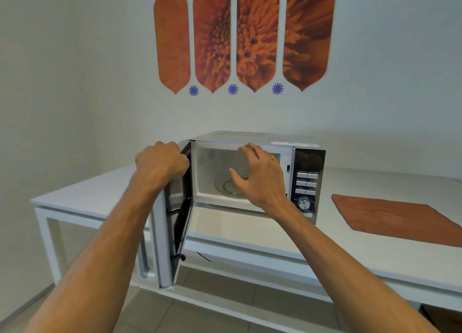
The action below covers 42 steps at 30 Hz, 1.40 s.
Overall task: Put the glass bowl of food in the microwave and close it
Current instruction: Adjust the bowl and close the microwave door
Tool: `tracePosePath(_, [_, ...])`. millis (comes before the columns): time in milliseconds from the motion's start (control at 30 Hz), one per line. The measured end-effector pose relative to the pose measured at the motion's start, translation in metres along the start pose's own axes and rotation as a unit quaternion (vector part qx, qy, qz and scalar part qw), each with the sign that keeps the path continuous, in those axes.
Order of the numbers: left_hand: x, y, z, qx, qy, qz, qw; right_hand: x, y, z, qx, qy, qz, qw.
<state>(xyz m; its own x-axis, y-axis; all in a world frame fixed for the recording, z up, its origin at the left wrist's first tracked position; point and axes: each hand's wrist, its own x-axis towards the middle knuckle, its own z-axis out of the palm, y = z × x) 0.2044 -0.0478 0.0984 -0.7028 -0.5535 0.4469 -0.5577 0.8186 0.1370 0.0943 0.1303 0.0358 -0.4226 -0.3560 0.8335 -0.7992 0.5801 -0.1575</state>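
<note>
Here the microwave [252, 175] door [172, 220] is swung wide, its top edge gripped by the closed left hand [160, 164]. The right hand [260, 176], fingers spread and holding nothing, is kept at the cavity mouth. The glass bowl [242, 175] is glimpsed inside, mostly hidden. Free table [105, 197] edge lies leftward.

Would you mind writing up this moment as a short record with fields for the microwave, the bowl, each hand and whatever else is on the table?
microwave: on white table, cavity open
door: swung out to the left
left hand: gripping the door's top edge
right hand: spread open in front of the cavity, holding nothing
glass bowl: on the turntable inside, mostly hidden behind the right hand; contents hard to make out
control panel: right side, buttons above a dial
brown mat: on the table, right of the microwave
remaining: close the door
</note>
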Motion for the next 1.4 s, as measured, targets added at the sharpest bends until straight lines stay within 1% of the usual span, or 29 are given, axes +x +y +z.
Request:
tracePosePath(167, [0.016,0.015,-0.006,-0.099,-0.069,0.073,0.990,0.004,0.000,-0.016,0.072,0.013,-0.014,0.997])
tracePosePath(233, [0.021,0.026,0.000,-0.118,-0.101,0.131,0.979,0.007,0.002,-0.025,0.121,0.008,-0.010,0.993])
tracePosePath(333, [0.023,0.045,0.018,-0.119,-0.149,0.213,0.958,0.008,0.006,-0.036,0.164,-0.031,-0.015,0.986])
tracePosePath(400, [0.026,0.059,0.031,-0.103,-0.149,0.254,0.950,0.006,0.009,-0.040,0.149,-0.076,-0.034,0.985])
tracePosePath(467, [0.031,0.076,0.045,-0.066,-0.127,0.277,0.950,0.003,0.017,-0.038,0.073,-0.118,-0.049,0.989])
tracePosePath(567, [0.038,0.093,0.061,-0.055,-0.090,0.289,0.951,-0.001,0.032,-0.032,-0.076,-0.131,-0.075,0.986])
tracePosePath(633, [0.045,0.102,0.073,-0.062,-0.067,0.304,0.948,-0.003,0.046,-0.026,-0.114,-0.125,-0.070,0.983])
tracePosePath(767, [0.061,0.116,0.095,-0.061,-0.038,0.321,0.944,-0.005,0.070,-0.013,-0.141,-0.130,-0.029,0.981])
tracePosePath(900, [0.073,0.128,0.108,-0.062,-0.053,0.336,0.938,-0.001,0.092,0.002,-0.182,-0.136,-0.009,0.974])
tracePosePath(1033, [0.083,0.143,0.120,-0.050,-0.051,0.334,0.940,0.005,0.114,0.013,-0.186,-0.139,0.027,0.972])
tracePosePath(1200, [0.096,0.161,0.134,-0.065,-0.051,0.322,0.943,0.018,0.137,0.025,-0.201,-0.146,0.042,0.968])
tracePosePath(1400, [0.105,0.167,0.150,-0.076,-0.022,0.320,0.944,0.023,0.150,0.028,-0.207,-0.137,0.036,0.968])
